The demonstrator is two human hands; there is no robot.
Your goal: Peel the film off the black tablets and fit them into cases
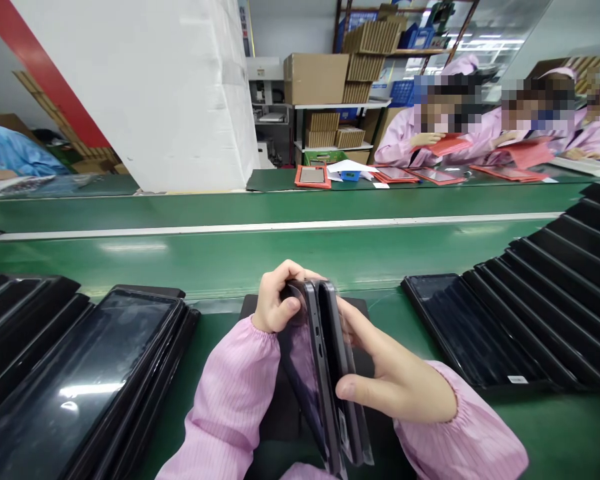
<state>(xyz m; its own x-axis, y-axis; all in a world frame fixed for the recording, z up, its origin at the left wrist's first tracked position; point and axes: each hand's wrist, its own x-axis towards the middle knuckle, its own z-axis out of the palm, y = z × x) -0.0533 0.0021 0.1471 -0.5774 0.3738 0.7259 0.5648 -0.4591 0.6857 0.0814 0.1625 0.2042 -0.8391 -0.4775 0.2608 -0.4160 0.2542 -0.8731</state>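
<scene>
In the middle of the view a tablet (300, 360) stands on edge, its glossy screen facing left and its port side turned up toward me. My left hand (280, 297) grips its far upper part, thumb on the screen side. Close against its back is a black case (347, 373), a narrow gap showing between the two. My right hand (385, 363) wraps round this case from the right, thumb on its near edge. Clear film hangs at the lower end. Under both hands lies a dark mat or flat piece (280, 407), mostly covered.
Stacked tablets (125, 333) lie at the left, and a fanned row of black tablets (485, 327) spreads at the right. Beyond runs a green conveyor belt (230, 257) with a pale rail. Co-workers in pink (405, 137) handle red sheets across it; a white wrapped column (190, 93) rises behind.
</scene>
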